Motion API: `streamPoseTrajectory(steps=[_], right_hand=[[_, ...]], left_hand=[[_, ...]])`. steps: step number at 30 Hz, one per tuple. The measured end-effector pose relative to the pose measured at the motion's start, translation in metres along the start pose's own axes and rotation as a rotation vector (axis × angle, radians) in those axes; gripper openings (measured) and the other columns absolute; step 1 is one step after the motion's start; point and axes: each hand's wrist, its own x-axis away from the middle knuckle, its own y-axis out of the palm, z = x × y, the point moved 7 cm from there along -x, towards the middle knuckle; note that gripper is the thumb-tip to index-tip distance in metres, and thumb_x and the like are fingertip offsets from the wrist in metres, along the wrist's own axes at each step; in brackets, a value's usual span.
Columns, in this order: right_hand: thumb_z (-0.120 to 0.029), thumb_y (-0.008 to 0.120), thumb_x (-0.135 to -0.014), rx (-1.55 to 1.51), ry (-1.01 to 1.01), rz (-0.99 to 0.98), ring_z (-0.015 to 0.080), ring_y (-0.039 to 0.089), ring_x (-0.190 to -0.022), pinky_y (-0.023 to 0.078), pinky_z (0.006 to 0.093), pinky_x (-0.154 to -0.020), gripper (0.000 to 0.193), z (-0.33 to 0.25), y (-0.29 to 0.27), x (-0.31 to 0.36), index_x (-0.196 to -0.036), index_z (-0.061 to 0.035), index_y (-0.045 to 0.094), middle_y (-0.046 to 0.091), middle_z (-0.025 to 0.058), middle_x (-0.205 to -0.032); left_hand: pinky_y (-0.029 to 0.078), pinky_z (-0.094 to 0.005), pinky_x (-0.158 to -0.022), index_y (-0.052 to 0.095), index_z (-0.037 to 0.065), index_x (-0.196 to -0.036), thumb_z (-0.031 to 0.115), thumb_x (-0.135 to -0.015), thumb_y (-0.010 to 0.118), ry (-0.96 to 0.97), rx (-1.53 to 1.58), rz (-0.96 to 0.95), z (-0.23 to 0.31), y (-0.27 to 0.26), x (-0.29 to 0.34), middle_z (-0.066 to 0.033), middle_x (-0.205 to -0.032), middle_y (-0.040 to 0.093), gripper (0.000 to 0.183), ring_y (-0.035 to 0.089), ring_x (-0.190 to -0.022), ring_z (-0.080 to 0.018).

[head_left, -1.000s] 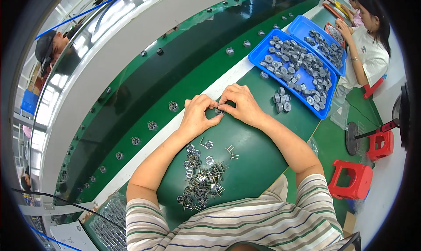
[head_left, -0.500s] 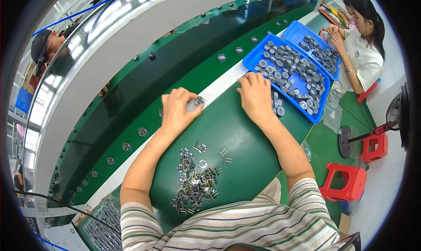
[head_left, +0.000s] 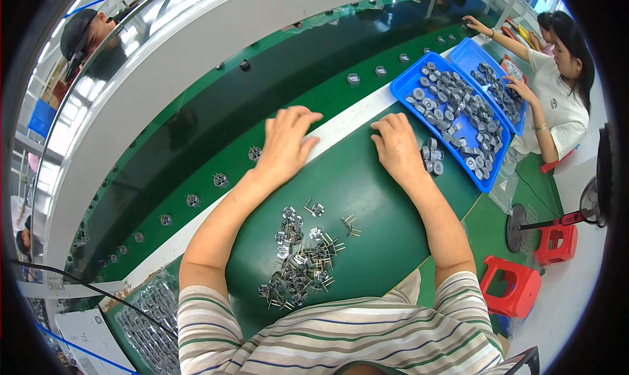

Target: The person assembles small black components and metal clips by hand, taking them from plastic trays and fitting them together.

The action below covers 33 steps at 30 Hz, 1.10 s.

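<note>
My left hand (head_left: 285,142) is over the white rail (head_left: 337,131) beside the green conveyor belt, thumb and forefinger apart with nothing between them. My right hand (head_left: 398,151) hovers over the green table (head_left: 386,221), fingers slightly bent, thumb apart, and nothing visible in it. Just right of it stand several grey round housings (head_left: 431,157). Closer to me lies a heap of small round circuit boards with metal pins (head_left: 304,267). A few loose pins (head_left: 352,226) sit to the heap's right.
Blue trays (head_left: 486,186) of grey housings stand at the right. On the belt (head_left: 314,96) are spaced boards (head_left: 220,180) and housings (head_left: 353,79). A co-worker (head_left: 557,100) reaches over the belt at far right. Red stools (head_left: 517,286) and a fan (head_left: 590,185) stand right.
The grey round part that was in my left hand is no longer there, and the fingers have parted. The co-worker has stretched an arm toward the belt. The whole view has shifted slightly.
</note>
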Motion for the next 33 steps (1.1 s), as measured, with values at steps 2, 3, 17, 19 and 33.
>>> streamPoseTrajectory(steps=[2,3,17,19,33], right_hand=[[0.003,0.076,-0.080,-0.070,-0.013,-0.015,0.0365,0.060,-0.106,0.050,0.0454,-0.091,0.026,-0.013,-0.001,0.002,-0.105,-0.0020,0.071,0.065,0.0153,-0.107],[0.004,0.075,-0.081,-0.214,-0.006,-0.093,0.0368,0.061,-0.106,0.051,0.0453,-0.092,0.025,-0.017,0.005,0.004,-0.105,-0.0031,0.071,0.065,0.0154,-0.108],[-0.016,0.088,-0.083,-0.639,-0.244,-0.565,0.0284,0.065,-0.106,0.049,0.0430,-0.097,0.021,-0.109,0.026,0.033,-0.096,-0.0073,0.074,0.070,0.0064,-0.101],[-0.020,0.084,-0.084,-0.637,-0.419,-0.415,0.0282,0.066,-0.104,0.051,0.0449,-0.096,0.018,-0.114,0.026,0.038,-0.091,-0.0083,0.072,0.070,0.0065,-0.096],[-0.002,0.075,-0.090,-0.444,0.100,-0.352,0.0221,0.068,-0.077,0.055,0.0371,-0.070,0.011,-0.019,0.006,0.005,-0.100,0.0017,0.070,0.066,0.0114,-0.088]], left_hand=[[0.038,-0.0453,-0.104,0.063,0.008,-0.134,0.016,-0.086,0.083,-0.008,0.066,-0.051,0.008,0.010,0.004,-0.0118,-0.130,0.059,0.053,0.054,-0.125,-0.0306],[0.038,-0.0453,-0.105,0.063,0.009,-0.135,0.018,-0.086,0.084,-0.012,0.169,-0.103,0.012,0.017,0.006,-0.0114,-0.132,0.059,0.054,0.054,-0.126,-0.0303],[0.043,-0.0412,-0.100,0.068,0.011,-0.119,0.013,-0.082,0.085,-0.097,0.392,-0.251,0.013,0.038,0.015,-0.0064,-0.120,0.061,0.042,0.058,-0.114,-0.0266],[0.043,-0.0399,-0.097,0.067,0.011,-0.118,0.015,-0.082,0.085,-0.127,0.437,-0.229,0.012,0.037,0.013,-0.0061,-0.115,0.062,0.040,0.059,-0.111,-0.0257],[0.041,-0.0391,-0.093,0.063,0.008,-0.117,0.024,-0.078,0.090,-0.041,0.369,-0.201,0.035,0.035,0.015,-0.0077,-0.110,0.059,0.049,0.059,-0.107,-0.0257]])
